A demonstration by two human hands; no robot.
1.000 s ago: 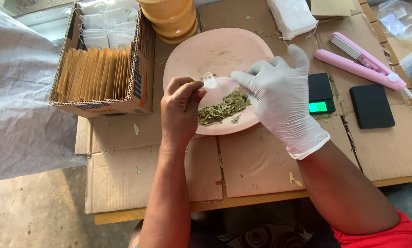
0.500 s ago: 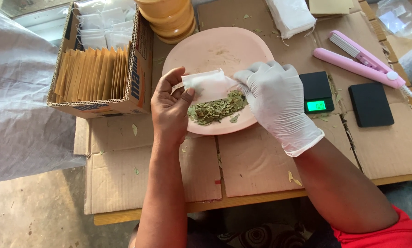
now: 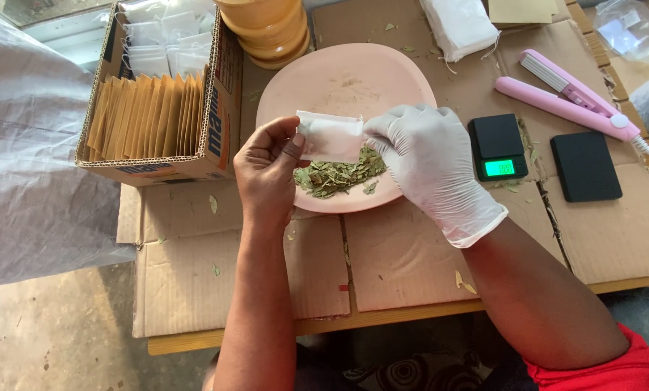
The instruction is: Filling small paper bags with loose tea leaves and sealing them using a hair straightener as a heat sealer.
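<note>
A small white paper sachet [image 3: 331, 136] is held flat between both hands above a pink plate [image 3: 353, 80]. My left hand [image 3: 265, 172], bare, pinches the sachet's left edge. On the sachet's right edge is my right hand [image 3: 429, 161], in a white glove. A heap of dried green leaves [image 3: 335, 176] lies on the plate's near side, just below the sachet.
A cardboard box [image 3: 216, 123] of brown envelopes and white sachets stands at the left. Stacked tan bowls [image 3: 270, 32] sit behind the plate. A small digital scale [image 3: 498, 146], a black lid [image 3: 585, 166], a pink sealing iron [image 3: 567, 98] and white sachets [image 3: 460, 25] lie at the right. Cardboard sheets cover the table.
The hands rose from the leaf heap with the white sachet between them, and it is now spread flat above the plate.
</note>
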